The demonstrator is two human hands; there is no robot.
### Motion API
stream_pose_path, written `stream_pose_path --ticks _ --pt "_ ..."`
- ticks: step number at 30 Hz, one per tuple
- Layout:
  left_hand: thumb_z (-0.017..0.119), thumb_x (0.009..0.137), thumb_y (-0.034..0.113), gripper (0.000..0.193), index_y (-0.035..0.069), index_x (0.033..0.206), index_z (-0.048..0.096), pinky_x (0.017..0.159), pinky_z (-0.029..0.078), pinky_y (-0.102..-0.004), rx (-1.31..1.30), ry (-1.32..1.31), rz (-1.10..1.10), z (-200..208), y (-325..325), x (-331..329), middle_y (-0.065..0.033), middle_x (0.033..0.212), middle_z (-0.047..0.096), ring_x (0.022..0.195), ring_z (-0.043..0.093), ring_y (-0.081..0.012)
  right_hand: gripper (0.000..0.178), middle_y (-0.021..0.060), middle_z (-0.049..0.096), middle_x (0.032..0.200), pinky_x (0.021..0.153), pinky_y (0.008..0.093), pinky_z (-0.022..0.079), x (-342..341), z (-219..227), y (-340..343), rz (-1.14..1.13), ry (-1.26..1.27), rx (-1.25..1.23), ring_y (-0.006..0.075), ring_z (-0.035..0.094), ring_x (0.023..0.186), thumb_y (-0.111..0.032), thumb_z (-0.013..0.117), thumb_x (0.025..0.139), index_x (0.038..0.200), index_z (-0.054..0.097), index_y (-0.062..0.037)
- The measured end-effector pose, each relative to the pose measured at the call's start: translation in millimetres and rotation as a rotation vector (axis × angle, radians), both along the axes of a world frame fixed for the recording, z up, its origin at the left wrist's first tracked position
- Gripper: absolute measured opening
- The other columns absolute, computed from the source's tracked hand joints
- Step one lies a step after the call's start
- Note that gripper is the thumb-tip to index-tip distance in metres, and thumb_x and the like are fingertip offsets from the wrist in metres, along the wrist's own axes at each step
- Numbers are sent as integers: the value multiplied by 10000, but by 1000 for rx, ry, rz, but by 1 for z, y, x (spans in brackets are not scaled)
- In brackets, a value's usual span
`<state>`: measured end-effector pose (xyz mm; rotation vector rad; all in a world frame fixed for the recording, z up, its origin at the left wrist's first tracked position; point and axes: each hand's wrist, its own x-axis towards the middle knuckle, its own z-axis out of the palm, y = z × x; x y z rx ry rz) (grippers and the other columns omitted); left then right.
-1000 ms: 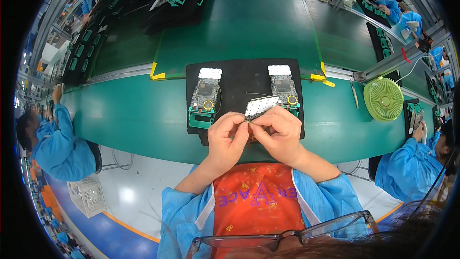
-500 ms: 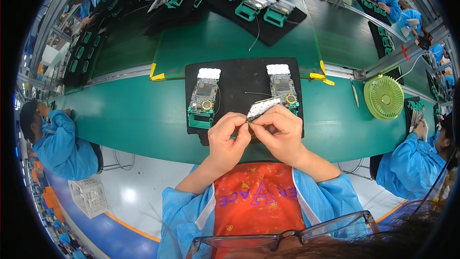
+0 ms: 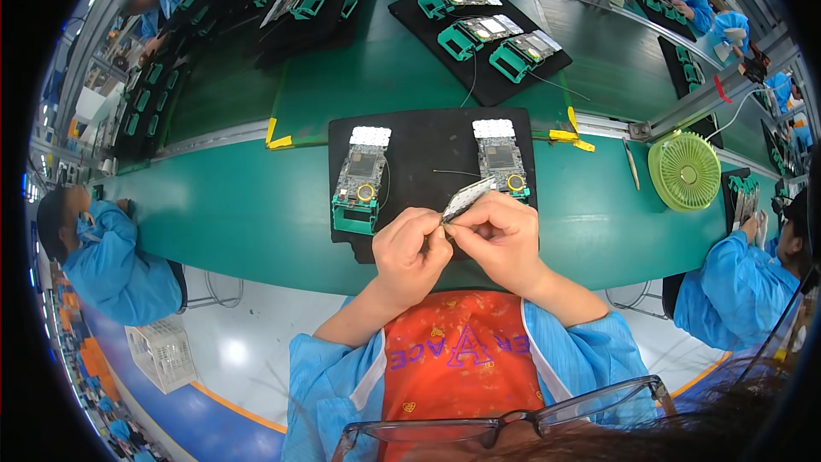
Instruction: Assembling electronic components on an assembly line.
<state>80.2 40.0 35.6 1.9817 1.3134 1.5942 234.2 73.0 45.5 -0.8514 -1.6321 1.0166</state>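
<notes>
A small grey strip-shaped part (image 3: 467,198) is pinched between the fingertips of the left hand (image 3: 412,250) and the right hand (image 3: 500,235), just above the near edge of the black mat (image 3: 432,150). The grip is best kept light and at the part's edges, with both wrists steadied near the green table (image 3: 231,214). Beyond, two circuit-board assemblies (image 3: 359,188) (image 3: 502,158) lie on the mat, apart from the hands.

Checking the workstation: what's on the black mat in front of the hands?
On the black mat: two circuit boards, left and right, and a thin wire. The hands cover its near edge.

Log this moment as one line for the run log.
left hand: pinching small silvery part | right hand: pinching same part | below: black mat with two circuit boards | green fan right
</notes>
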Motion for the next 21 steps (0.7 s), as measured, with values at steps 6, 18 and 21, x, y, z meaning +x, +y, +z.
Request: stream_pose_path --ticks 6,18,21 --pt "593 780 -66 91 -28 862 586 564 471 -314 -60 -6 50 4 2 9 -138 761 610 618 588 -233 82 33 612 706 462 215 380 2 -4 4 -57 -24 19 58 496 524 8 746 744 770 672 -14" --pt "546 904 22 480 -51 1359 409 849 492 -352 -105 487 426 -20 52 -16 -206 1258 499 1042 582 -288 421 127 605 959 751 354 465 67 -48 41 -409 -473 -65 243 542 813 -93 668 840 1224 520 -2" --pt "548 918 30 521 -51 1398 361 927 485 -355 -515 -5 -32 -15 47 4 -209 1274 507 1124 567 -276 490 120 602 957 759 350 466 66 -49 36 -315 -371 -268 230 529 820 -86 683 830 1273 491 0"
